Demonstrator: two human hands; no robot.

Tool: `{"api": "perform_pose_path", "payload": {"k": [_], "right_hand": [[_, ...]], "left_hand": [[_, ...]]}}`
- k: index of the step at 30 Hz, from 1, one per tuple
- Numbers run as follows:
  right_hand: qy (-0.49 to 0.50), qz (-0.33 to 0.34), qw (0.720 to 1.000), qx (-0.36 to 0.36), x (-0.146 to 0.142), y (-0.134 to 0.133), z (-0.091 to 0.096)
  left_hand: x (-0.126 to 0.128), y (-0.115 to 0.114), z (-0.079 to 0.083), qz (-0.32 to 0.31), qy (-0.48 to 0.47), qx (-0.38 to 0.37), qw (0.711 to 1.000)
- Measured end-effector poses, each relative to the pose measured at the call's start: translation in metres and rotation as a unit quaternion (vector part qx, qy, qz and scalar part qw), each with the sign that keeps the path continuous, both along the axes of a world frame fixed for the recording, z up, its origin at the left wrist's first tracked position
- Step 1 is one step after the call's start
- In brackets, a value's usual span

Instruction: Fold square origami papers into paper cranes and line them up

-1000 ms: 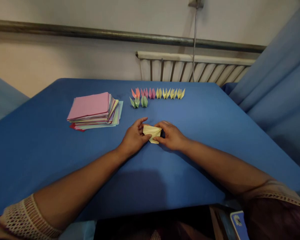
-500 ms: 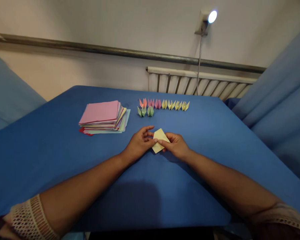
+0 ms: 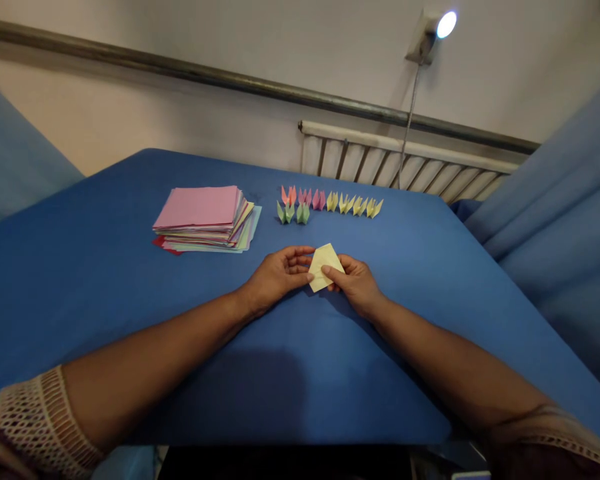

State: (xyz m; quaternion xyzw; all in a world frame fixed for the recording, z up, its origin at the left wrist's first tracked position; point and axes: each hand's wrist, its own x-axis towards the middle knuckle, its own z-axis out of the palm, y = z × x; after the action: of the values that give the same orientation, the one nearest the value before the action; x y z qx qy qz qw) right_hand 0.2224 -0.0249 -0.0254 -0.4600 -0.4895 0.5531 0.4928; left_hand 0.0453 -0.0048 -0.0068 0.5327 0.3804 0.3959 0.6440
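Note:
A small folded piece of yellow paper (image 3: 324, 259) is held over the middle of the blue-covered table. My right hand (image 3: 357, 283) pinches its right side, thumb flat on top and fingers underneath. At the paper's left edge is my left hand (image 3: 283, 275), its thumb tip touching the lower left side and its curled fingers partly behind the edge. Beyond my hands, several yellow folded paper figures (image 3: 347, 204) stand in a row with pink ones (image 3: 319, 199) and an orange one (image 3: 289, 195). Two green figures (image 3: 303, 213) stand just in front of them.
A thick stack of coloured paper (image 3: 197, 208), pink on top, lies at the left of the blue tablecloth (image 3: 405, 247). Behind the table are a wall pipe (image 3: 230, 81), a radiator (image 3: 380, 143) and a lit plug (image 3: 446, 25) with a cord. Blue curtains (image 3: 570, 220) hang at the sides.
The view has tilted and shifted slightly. My left thumb has slid from the paper's face to its left edge, while my right thumb reaches further over the paper.

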Motion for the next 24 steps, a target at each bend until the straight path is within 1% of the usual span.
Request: {"api": "perform_pose_path", "payload": {"k": [4, 6, 8, 11, 14, 16, 20, 24], "right_hand": [[-0.050, 0.059, 0.997, 0.028, -0.0007, -0.0039, -0.0027], [-0.061, 0.072, 0.995, 0.030, -0.0006, -0.0051, -0.0028], [-0.061, 0.073, 0.995, 0.026, -0.0003, -0.0050, -0.0023], [-0.051, 0.058, 0.997, 0.019, -0.0001, -0.0033, -0.0015], [-0.041, 0.036, 0.998, 0.016, 0.0000, -0.0016, -0.0021], [-0.036, 0.033, 0.999, 0.017, 0.0007, -0.0008, -0.0030], [-0.020, 0.060, 0.998, 0.010, 0.0036, 0.0011, -0.0057], [0.029, 0.107, 0.994, -0.010, 0.0058, 0.0038, -0.0101]], "left_hand": [[0.0000, -0.0003, 0.0034, 0.032, 0.048, 0.011, 0.998], [0.0004, 0.0000, 0.0050, 0.048, 0.060, 0.019, 0.997], [0.0008, 0.0004, 0.0053, 0.055, 0.051, 0.015, 0.997], [0.0013, -0.0001, 0.0038, 0.044, 0.026, -0.005, 0.999], [0.0016, -0.0017, 0.0014, 0.016, 0.040, -0.014, 0.999], [0.0016, -0.0022, 0.0003, 0.011, 0.049, -0.015, 0.999], [0.0007, -0.0007, 0.0003, 0.035, 0.026, -0.025, 0.999], [-0.0006, 0.0019, 0.0023, 0.064, 0.024, -0.028, 0.997]]}}
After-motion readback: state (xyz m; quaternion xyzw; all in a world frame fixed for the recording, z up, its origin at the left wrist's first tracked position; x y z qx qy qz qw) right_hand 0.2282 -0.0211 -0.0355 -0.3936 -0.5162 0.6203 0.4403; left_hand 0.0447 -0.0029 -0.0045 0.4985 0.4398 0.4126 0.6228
